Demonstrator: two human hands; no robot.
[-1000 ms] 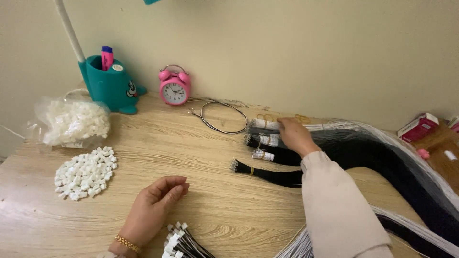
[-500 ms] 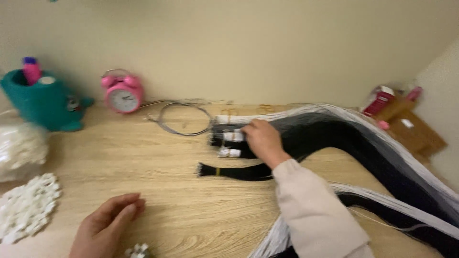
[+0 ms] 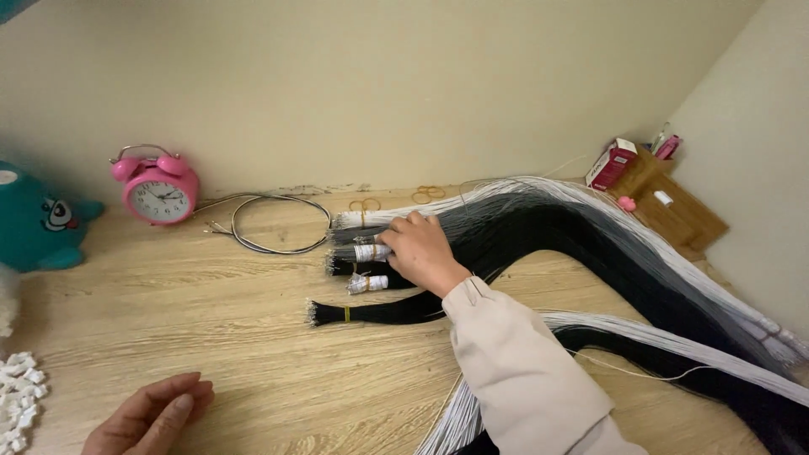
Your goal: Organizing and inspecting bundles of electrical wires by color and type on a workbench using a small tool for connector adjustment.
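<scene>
My right hand (image 3: 424, 251) rests on top of long bundles of black wire (image 3: 522, 240) that curve across the wooden table (image 3: 253, 337), with its fingers on the taped ends (image 3: 371, 252); whether it grips one I cannot tell. A bundle of white wires (image 3: 472, 202) lies just behind the black ones. A thinner black bundle (image 3: 371, 312) with a yellow band lies in front of the hand. My left hand (image 3: 152, 414) lies flat and empty on the table at the bottom left, fingers apart.
A pink alarm clock (image 3: 158, 191) and a teal figure-shaped holder (image 3: 38, 223) stand by the wall. A coil of grey wire (image 3: 274, 226) lies beside the clock. White connectors (image 3: 18, 396) are heaped at the left edge. A wooden board (image 3: 678, 211) with a red box (image 3: 613, 164) sits far right.
The view has swung to the right, so the clock and holder have shifted left. My right hand stays on the black bundles. My left hand has slid toward the lower left.
</scene>
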